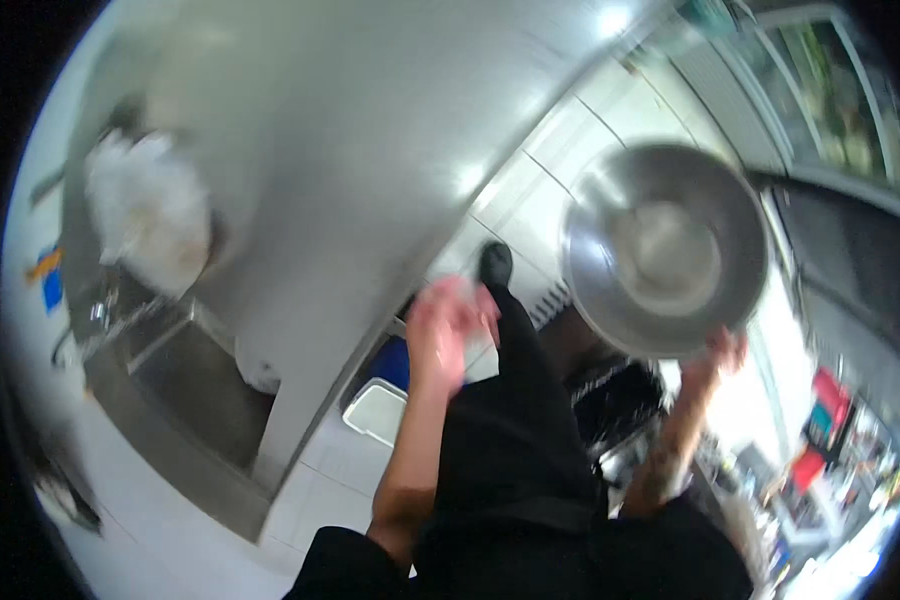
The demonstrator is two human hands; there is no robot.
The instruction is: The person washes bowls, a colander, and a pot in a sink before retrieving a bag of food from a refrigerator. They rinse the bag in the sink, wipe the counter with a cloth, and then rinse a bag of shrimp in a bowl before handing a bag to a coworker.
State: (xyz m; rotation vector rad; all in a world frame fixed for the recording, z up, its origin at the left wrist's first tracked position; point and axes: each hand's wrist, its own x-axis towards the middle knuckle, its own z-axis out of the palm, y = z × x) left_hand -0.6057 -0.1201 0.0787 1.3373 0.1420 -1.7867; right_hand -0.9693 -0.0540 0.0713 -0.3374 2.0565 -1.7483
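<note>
Steel bowl (666, 250) at right of frame, tilted with its inside facing the camera, right hand (722, 352) gripping its lower rim, left hand (452, 322) blurred at centre, apparently open, steel counter (350, 130) at upper left, white bin (375, 412) below centre

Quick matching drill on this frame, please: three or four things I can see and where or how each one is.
Things:
1. metal bowl
2. left hand
3. white bag
4. black shoe

States:
a. on the steel counter
b. held up by the right hand
c. on the floor tiles
d. open, holding nothing

Pairs: 1-b, 2-d, 3-a, 4-c
</note>
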